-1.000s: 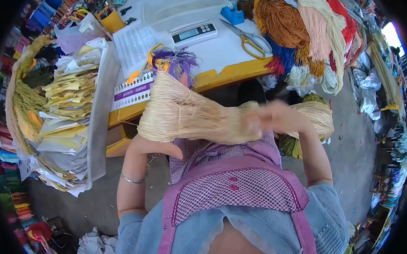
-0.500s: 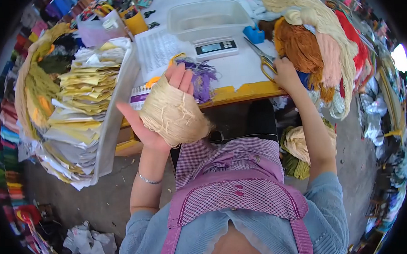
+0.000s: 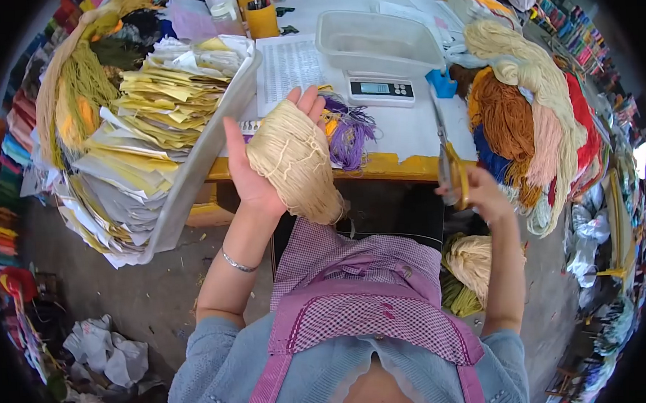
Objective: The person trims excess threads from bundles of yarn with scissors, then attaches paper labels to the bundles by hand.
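Observation:
A cream yarn skein (image 3: 290,156) lies across the palm of my left hand (image 3: 253,179), its strands hanging below the wrist side. The thumb is stretched out and the fingertips show above the yarn. My right hand (image 3: 485,194) grips the yellow-handled scissors (image 3: 447,160) by the handles, over the table's front edge, with the blades pointing up and away. Purple yarn (image 3: 350,137) rests on the table beyond the skein. A digital scale (image 3: 381,89) sits behind it, near a blue tape dispenser (image 3: 442,83).
A clear plastic tub (image 3: 377,37) stands behind the scale. On the left is a bin (image 3: 199,160) packed with yellow and white papers. Brown, pink, cream and red yarn (image 3: 503,114) hangs over the table's right side. More cream yarn (image 3: 471,263) is low beside my lap.
My right hand has lifted the scissors off the table and brought them toward me. My left hand still holds the skein. The view has shifted, so the table appears further right.

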Available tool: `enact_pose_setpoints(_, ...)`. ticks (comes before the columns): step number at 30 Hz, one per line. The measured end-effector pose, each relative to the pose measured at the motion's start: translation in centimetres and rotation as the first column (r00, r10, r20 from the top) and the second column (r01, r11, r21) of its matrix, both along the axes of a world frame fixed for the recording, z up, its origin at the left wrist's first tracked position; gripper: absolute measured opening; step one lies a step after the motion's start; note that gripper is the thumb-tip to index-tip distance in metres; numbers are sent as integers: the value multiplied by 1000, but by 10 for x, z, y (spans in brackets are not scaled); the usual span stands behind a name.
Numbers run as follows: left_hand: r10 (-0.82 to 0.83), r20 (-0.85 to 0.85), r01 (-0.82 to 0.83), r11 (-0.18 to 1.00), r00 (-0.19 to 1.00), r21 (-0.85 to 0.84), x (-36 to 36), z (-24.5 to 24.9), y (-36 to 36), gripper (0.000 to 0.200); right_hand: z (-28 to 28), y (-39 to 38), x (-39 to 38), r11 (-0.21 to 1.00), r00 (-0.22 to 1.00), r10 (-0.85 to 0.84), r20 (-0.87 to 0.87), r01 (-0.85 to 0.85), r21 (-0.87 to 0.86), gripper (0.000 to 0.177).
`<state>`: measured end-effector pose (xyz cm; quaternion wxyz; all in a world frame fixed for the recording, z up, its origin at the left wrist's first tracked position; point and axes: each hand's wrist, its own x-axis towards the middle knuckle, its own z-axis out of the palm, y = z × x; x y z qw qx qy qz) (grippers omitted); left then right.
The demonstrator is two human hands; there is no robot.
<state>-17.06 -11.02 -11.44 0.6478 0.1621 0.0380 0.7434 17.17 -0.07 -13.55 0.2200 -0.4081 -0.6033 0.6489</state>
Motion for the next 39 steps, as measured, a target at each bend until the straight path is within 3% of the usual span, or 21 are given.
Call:
enact_pose_setpoints(1,6,6,-6,1000,1000,-1,2,-1,2,96,-6,-15,-11,995,995,27,-98,-36,-92,54)
enact_pose_setpoints(5,-72,54,72,997,996,-8,17,-1,14,92,-16,-67,-74,983,880,94,-466,-155,-95,57)
enact_pose_setpoints(7,-71,61,73,996,996,-41,21,-2,17,89,-21,-77,-90,944,793,181,-582,-306,-122,53)
enact_pose_setpoints(9,-81,79,85,995,994,-45,21,0,18,88,-29,-84,-97,907,728,330,-601,-420,-10,47)
enact_pose_setpoints(10,-96,100,102,993,990,-53,21,0,17,87,-27,-91,-100,903,736,271,-620,-417,-100,60)
enact_pose_setpoints(12,-87,100,92,995,991,-50,21,0,16,87,-31,-90,-100,827,853,343,-392,-472,-304,72)
enact_pose_setpoints(13,-81,95,86,995,992,-44,21,0,17,87,-36,-93,-98,807,780,388,-491,-545,-227,76)
enact_pose_setpoints(20,-89,92,90,996,992,-3,22,3,16,89,-44,-98,-93,750,797,332,-504,-547,-371,78)
enact_pose_setpoints(26,-110,81,111,994,991,-7,30,2,15,88,-40,-94,-96,806,787,386,-481,-542,-239,68)
enact_pose_setpoints(28,-124,34,123,992,992,12,32,-4,16,85,-28,-93,-95,902,857,348,-380,-416,-112,62)
enact_pose_setpoints(30,-127,21,126,992,992,20,34,-10,17,80,-22,-86,-92,952,883,254,-396,-301,-61,55)
enact_pose_setpoints(31,-4,-279,4,1000,960,3,36,-14,18,79,-19,-80,-90,968,902,211,-378,-246,-48,55)
enact_pose_setpoints(32,110,-550,-117,993,828,22,38,-17,19,77,-21,-68,-90,962,861,266,-434,-267,61,61)
enact_pose_setpoints(33,104,-543,-111,994,833,20,42,-13,19,77,-21,-61,-89,957,916,245,-318,-176,231,68)
enact_pose_setpoints(34,383,-921,-247,902,73,355,47,-4,22,89,-20,-54,-87,909,959,200,-201,-105,405,76)
enact_pose_setpoints(35,406,-542,-60,759,-736,649,54,5,23,101,-24,-45,-97,812,951,206,-233,-33,582,81)
enact_pose_setpoints(36,453,-550,16,782,-702,623,65,11,24,114,-35,-45,-98,950,914,60,-401,72,305,78)
enact_pose_setpoints(38,467,-495,105,797,-733,595,86,12,27,118,-25,-44,-102,973,847,-168,-504,225,53,69)
enact_pose_setpoints(39,517,-556,79,775,-650,628,87,14,27,118,-20,-43,-103,952,789,-289,-542,298,-73,64)
